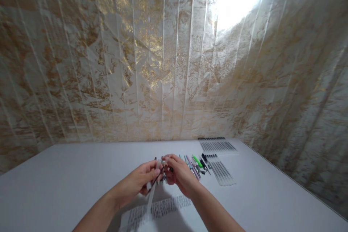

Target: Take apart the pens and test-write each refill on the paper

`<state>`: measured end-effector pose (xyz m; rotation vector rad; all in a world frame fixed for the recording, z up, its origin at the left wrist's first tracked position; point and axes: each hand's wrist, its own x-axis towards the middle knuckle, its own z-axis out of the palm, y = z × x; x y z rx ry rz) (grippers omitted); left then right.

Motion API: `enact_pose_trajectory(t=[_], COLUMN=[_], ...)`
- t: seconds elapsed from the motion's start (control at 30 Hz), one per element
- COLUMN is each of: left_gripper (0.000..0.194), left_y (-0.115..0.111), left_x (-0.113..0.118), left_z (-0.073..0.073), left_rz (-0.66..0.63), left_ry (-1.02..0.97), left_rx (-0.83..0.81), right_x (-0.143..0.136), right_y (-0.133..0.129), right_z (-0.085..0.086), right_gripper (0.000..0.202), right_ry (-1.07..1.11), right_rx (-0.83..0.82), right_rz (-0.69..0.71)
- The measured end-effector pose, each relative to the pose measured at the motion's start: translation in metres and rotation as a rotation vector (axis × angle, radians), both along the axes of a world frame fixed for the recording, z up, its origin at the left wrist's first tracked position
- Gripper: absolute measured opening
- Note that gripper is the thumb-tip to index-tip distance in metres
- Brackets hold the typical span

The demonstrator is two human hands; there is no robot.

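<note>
My left hand (141, 181) and my right hand (178, 174) meet above a white table (67, 174), both pinching one thin pen (157, 178) with a dark refill showing. The left hand holds the pale barrel, which slants down towards me. The right hand's fingertips grip the upper end near the tip. Just beyond the hands lies a loose heap of coloured pens (195, 165), pink, green and black among them.
Two packs of dark refills lie at the back right, one (217, 145) by the wall and one (221, 172) nearer. A sheet with printed lines (160, 208) lies under my wrists. Marbled gold-and-white wall panels (163, 61) close the table's far and right sides.
</note>
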<state>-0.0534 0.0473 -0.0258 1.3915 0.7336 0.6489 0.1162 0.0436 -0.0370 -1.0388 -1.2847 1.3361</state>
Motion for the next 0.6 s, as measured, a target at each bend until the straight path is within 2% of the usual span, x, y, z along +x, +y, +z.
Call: enact_pose_trajectory(t=[0.1,0.2,0.37,0.47,0.6], left_gripper=[0.029,0.028,0.033,0.031,0.025], left_y=[-0.013,-0.019,-0.022,-0.021,-0.021], left_x=[0.014,0.021,0.027,0.027,0.025], left_z=[0.005,0.003,-0.002,-0.002,-0.001], left_rz=[-0.022,0.012,0.050,0.033,-0.001], left_ry=[0.049,0.077,0.100,0.124,0.254], left_rx=[0.057,0.101,0.105,0.088,0.225], right_x=[0.011,0.017,0.023,0.037,0.066], right_y=[-0.011,-0.021,-0.028,-0.027,-0.028], right_z=[0.005,0.009,0.018,0.030,0.050], right_gripper=[0.031,0.029,0.036,0.039,0.037], right_ry=[0.105,0.171,0.155,0.143,0.113], right_rx=[-0.020,-0.032,0.010,0.056,0.187], right_rz=[0.014,0.020,0.051,-0.013,-0.200])
